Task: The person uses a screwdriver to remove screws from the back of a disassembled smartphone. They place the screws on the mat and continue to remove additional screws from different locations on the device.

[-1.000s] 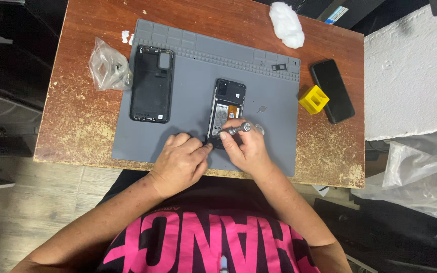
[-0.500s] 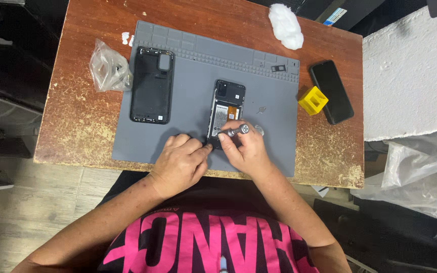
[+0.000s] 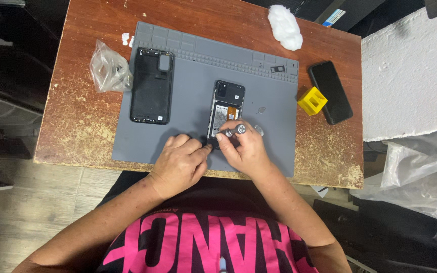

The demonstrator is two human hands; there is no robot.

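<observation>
An opened black phone (image 3: 227,106) with its insides showing lies on a grey work mat (image 3: 193,86). My right hand (image 3: 245,149) grips a small silver screwdriver (image 3: 232,132) whose tip points at the phone's lower left part. My left hand (image 3: 180,162) rests on the mat and pinches the phone's bottom left corner. The phone's lower end is hidden under my fingers. A separate black back cover (image 3: 151,86) lies to the left on the mat.
The mat sits on a worn wooden table (image 3: 77,121). A clear plastic bag (image 3: 108,68) lies at left. At right are a yellow block (image 3: 312,100), a second black phone (image 3: 331,92) and a white wad (image 3: 285,21). A white wall stands at right.
Both hands stay at the phone's lower end; the screwdriver has shifted only slightly. Nothing else on the table has moved.
</observation>
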